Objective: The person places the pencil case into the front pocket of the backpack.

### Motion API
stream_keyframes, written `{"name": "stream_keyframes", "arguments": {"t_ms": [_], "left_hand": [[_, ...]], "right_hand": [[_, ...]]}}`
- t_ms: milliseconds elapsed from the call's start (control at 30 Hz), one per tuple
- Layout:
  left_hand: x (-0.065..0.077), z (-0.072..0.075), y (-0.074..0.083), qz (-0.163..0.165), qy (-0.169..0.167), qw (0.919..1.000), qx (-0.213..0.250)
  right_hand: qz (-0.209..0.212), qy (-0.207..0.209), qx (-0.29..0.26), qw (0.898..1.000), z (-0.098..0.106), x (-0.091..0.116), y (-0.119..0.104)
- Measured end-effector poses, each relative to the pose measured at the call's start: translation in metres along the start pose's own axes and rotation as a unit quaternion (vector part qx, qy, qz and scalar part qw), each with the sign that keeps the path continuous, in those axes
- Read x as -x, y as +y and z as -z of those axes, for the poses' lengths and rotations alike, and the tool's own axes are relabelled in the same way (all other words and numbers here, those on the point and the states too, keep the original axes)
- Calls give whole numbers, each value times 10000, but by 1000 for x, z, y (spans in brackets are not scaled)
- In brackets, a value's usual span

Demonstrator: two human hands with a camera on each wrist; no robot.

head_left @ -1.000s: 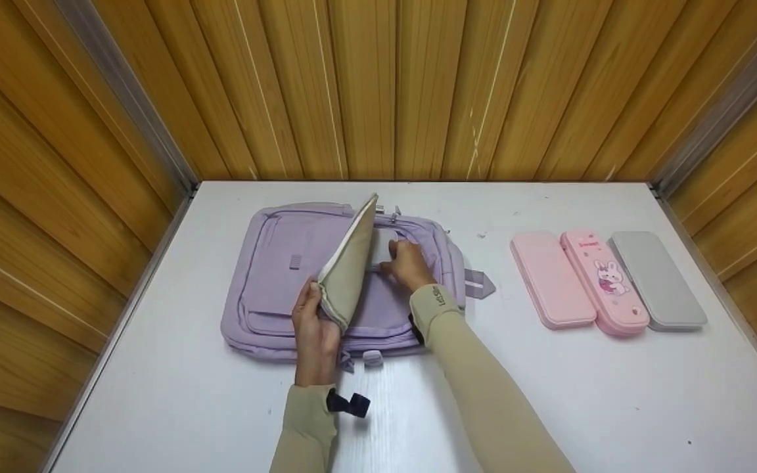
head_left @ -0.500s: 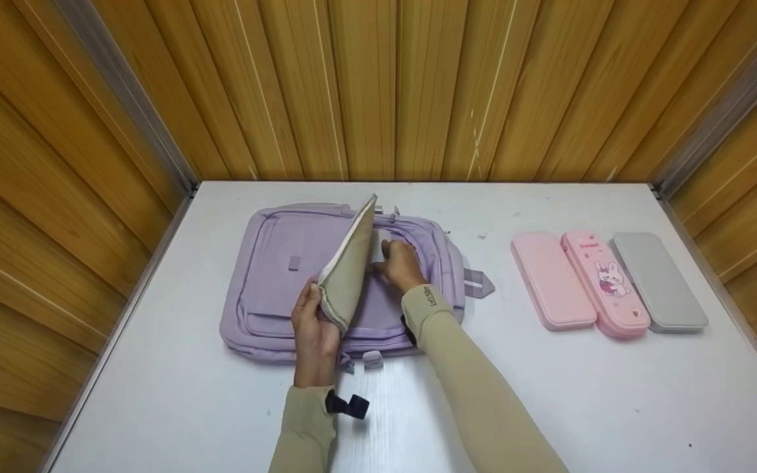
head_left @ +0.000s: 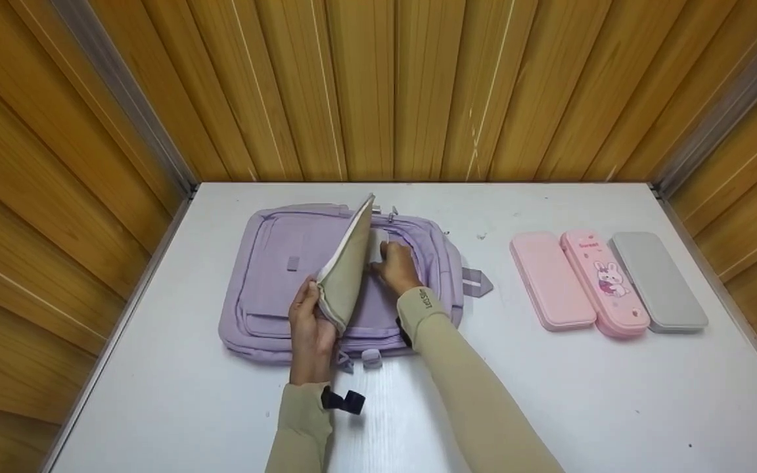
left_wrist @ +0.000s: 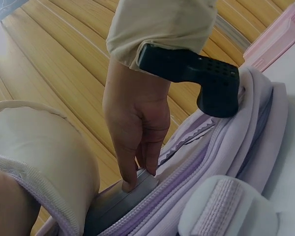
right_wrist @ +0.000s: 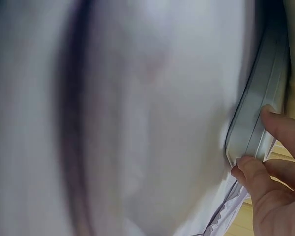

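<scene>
A lilac backpack (head_left: 273,256) lies on the white table with its front pocket unzipped. My left hand (head_left: 311,328) pinches the edge of the pocket flap (head_left: 345,276) and holds it raised, its beige lining facing right. My right hand (head_left: 398,266) reaches into the opening behind the flap. There its thumb and fingers pinch the end of a grey pencil case (right_wrist: 258,98), as the right wrist view shows. In the left wrist view, the right hand (left_wrist: 137,123) comes down onto the case's upper end (left_wrist: 140,184); the lower part is hidden inside the pocket.
To the right on the table lie a plain pink pencil case (head_left: 552,279), a pink bunny pencil case (head_left: 605,282) and another grey case (head_left: 658,279), side by side. Wood-patterned walls (head_left: 418,92) stand behind and at both sides.
My right hand has shifted slightly left and deeper behind the flap with the grey pencil case. The left hand keeps the flap raised, almost unmoved. The cases on the right have not moved.
</scene>
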State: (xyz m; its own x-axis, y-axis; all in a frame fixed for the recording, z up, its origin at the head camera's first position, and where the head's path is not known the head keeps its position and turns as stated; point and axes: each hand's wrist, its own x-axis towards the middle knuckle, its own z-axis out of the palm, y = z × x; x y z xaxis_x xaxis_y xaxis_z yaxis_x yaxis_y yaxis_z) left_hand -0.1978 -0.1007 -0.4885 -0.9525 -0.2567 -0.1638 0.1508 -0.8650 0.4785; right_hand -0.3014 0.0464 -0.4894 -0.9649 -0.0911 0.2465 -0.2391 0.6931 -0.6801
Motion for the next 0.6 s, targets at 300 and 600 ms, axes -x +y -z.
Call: {"name": "stream_keyframes", "arguments": {"t_ms": [300,600], "left_hand": [[-5,4,-2,23,-42,10000,-30],[-3,6,-2,-82,146,9998,124]], "right_hand": [[-158,-38,92,9998,-1,-2,0],[-439,-659,-131,9968,11,-2,-2]]}}
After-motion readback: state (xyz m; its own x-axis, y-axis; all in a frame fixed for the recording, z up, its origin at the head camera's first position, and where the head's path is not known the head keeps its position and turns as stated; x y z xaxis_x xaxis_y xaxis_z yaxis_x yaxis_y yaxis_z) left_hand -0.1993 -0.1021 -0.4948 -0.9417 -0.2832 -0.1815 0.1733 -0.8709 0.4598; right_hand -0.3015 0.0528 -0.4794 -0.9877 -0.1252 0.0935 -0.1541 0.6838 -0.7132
